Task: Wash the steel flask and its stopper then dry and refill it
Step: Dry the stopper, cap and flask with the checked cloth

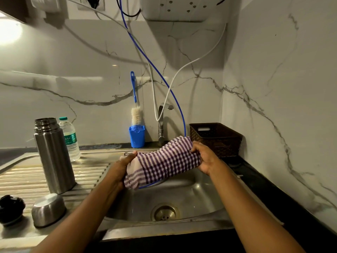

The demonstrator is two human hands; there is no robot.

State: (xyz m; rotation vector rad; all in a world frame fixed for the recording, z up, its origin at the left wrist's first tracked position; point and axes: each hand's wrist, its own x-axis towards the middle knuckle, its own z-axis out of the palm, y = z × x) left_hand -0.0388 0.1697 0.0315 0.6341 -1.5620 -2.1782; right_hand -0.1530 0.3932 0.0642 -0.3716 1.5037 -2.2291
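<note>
Over on the far left a black stopper [11, 209] lies on the draining board [21, 178] beside an upturned steel cup [48, 209], and just behind them the steel flask [53, 156] stands upright with its mouth open, a plastic water bottle [70, 139] close behind it. Further along, a bottle brush [136, 115] stands in a blue holder [137, 136] against the wall. Above the sink [200, 194] the left hand [124, 167] has its fingers curled round one end of a purple checked cloth [164, 161] while the right hand [204, 157] clutches the other end, fingers closed on the bunched fabric, with a brown basket [217, 137] on the dark desk [273, 189] to the right.
</note>
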